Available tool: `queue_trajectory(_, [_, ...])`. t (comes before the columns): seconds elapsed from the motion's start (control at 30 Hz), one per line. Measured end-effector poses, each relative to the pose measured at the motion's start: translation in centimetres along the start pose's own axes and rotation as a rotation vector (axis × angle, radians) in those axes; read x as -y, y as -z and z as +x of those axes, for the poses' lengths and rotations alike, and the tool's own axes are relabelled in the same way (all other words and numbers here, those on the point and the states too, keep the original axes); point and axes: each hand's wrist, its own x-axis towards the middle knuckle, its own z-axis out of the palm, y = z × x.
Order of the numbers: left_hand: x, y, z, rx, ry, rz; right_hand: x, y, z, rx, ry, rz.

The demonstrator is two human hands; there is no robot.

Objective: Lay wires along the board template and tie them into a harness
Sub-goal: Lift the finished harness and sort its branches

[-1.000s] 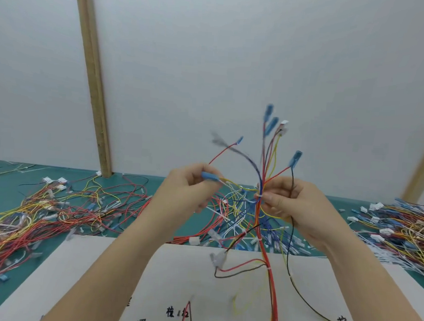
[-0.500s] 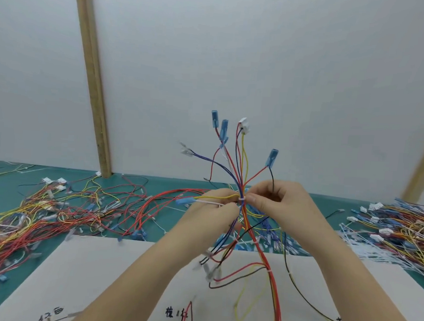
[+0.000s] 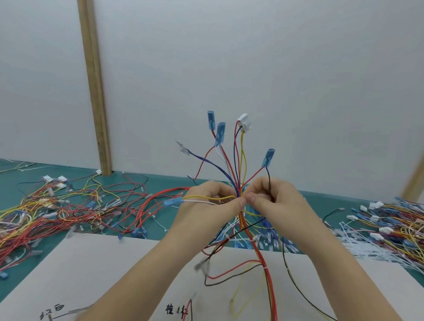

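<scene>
The multicoloured wire harness bundle is held up above the white paper board template, both hands pinching it at 1 tie point: left hand, right hand. Lower ties look done; this upper tie seems unfinished.

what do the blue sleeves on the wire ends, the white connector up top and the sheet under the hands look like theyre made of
Blue sleeves: likely soft translucent plastic; a darker shape shows faintly through the tint.
White connector: looks like rigid moulded plastic, opaque, blocky and slightly glossy.
Sheet: probably paper or thin card, matte off-white, with black handwritten marks on it.
</scene>
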Motion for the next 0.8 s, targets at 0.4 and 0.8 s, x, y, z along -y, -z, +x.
queue_trajectory(0.4, [-0.26,-0.11,-0.45,0.045,0.112,-0.111,0.43,0.33,-0.22,0.035,-0.038,-0.025])
queue_trajectory(0.8, [-0.33,-0.27,-0.36,-0.022,0.059,-0.017,1.02,-0.16,-0.45,-0.007,-0.047,-0.017])
